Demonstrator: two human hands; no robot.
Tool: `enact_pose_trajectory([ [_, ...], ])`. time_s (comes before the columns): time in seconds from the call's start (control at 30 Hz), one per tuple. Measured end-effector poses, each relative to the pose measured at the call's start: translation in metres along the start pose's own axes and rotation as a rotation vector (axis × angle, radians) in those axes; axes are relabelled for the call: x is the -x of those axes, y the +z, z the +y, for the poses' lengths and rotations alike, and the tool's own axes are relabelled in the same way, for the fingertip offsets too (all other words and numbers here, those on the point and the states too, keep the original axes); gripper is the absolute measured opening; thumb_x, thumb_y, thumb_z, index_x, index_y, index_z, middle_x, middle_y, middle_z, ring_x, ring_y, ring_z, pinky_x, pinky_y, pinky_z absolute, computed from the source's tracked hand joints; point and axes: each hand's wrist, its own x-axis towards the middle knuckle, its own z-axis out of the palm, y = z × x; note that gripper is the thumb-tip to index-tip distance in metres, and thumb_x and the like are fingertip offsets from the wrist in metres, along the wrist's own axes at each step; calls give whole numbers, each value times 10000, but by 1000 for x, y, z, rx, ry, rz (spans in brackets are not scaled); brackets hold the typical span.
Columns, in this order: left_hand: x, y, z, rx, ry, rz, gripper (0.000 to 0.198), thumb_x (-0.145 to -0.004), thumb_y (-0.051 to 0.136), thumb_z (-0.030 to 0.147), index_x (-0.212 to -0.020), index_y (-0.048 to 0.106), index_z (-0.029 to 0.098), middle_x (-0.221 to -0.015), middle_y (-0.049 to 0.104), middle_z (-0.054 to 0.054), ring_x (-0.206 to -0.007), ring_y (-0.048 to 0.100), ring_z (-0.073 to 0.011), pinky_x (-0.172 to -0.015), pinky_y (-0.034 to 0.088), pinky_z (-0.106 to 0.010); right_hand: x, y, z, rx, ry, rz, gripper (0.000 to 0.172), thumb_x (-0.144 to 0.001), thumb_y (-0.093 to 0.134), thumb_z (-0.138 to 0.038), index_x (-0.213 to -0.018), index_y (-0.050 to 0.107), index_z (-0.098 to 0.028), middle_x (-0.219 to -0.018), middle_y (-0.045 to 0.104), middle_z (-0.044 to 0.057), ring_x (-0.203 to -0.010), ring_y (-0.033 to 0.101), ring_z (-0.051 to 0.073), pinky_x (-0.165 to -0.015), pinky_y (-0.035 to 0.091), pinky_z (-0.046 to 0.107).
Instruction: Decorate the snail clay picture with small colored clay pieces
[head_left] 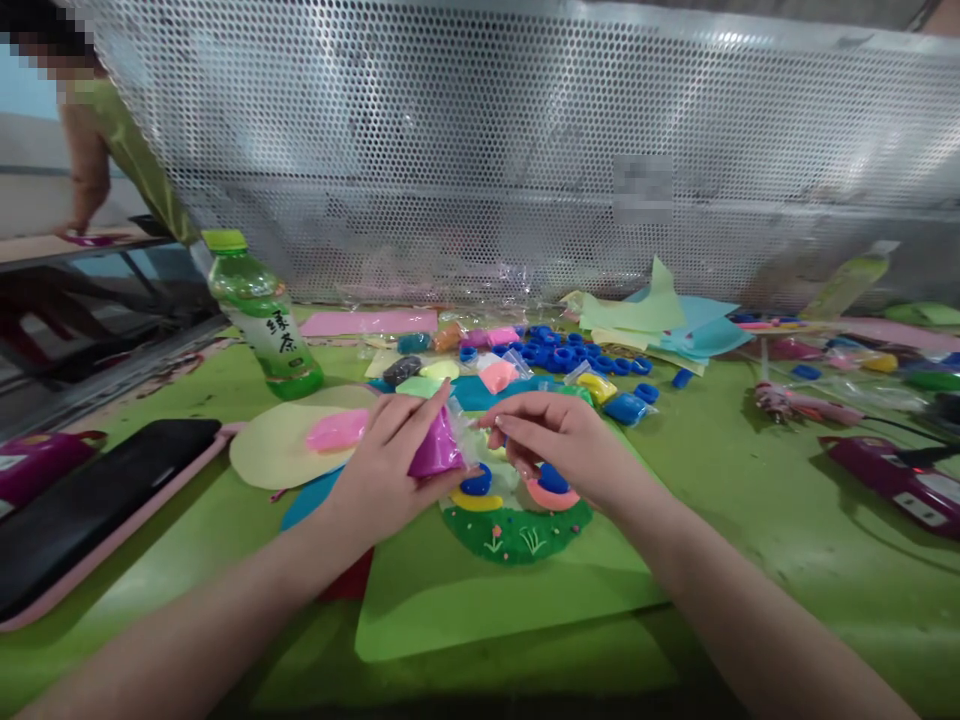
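Note:
My left hand (pixel 386 460) is closed round a small clear bag of magenta clay (pixel 435 452), held just above the table. My right hand (pixel 559 440) pinches the bag's plastic top edge with thumb and fingers. Directly below both hands lies a clay picture (pixel 514 525) with a green base, small flowers, and blue, yellow and salmon arcs. It rests on a light green foam sheet (pixel 480 600).
A green tea bottle (pixel 262 315) stands back left. A cream round sheet with pink clay (pixel 300 440) lies left, and a black tablet (pixel 90 505) further left. Blue rings and clay bags (pixel 570 360), paper sheets (pixel 660 320) and a perforated metal screen (pixel 525 150) sit behind. Another person (pixel 97 150) stands far left.

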Motion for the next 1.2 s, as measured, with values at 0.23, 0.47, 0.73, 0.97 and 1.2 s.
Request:
enact_pose_trajectory([
  [0.23,1,-2,-1,26,-23,-14,679,-817,534,451,-1389,252,218,-964,484,-69,-897,473,-219,-797,460,-370,2,3,-7,-78,117,-9,118,-772,515,-149,-669,572,-164,-556,526,-37,-430,430,46,-431,339,200],
  [0.47,1,-4,0,61,-16,-27,633,-826,526,436,-1358,295,183,-986,489,-81,-912,468,-218,-811,459,-375,1,2,-6,-250,152,-35,131,-724,500,-182,-593,503,-173,-518,475,-43,-414,406,56,-422,313,212],
  [0.73,2,-3,-1,91,-46,-28,653,-814,556,416,-1370,269,228,-1000,493,-72,-926,483,-223,-819,456,-391,3,-1,-5,-105,106,-72,128,-759,591,-240,-656,580,-165,-600,580,-20,-445,445,43,-437,356,195],
  [0.97,3,-2,-1,74,-55,-18,614,-807,565,426,-1321,330,187,-1006,489,-74,-932,483,-214,-829,455,-371,4,-3,-3,-39,127,-86,74,-728,632,-229,-765,648,-167,-657,633,6,-450,476,46,-433,381,191],
  [1.2,2,-2,-3,103,-107,-46,604,-805,571,416,-1320,334,208,-1006,491,-68,-947,482,-218,-818,457,-380,2,-2,-6,-148,234,-97,104,-685,586,-137,-767,648,-156,-635,627,-4,-439,474,43,-414,377,180],
])
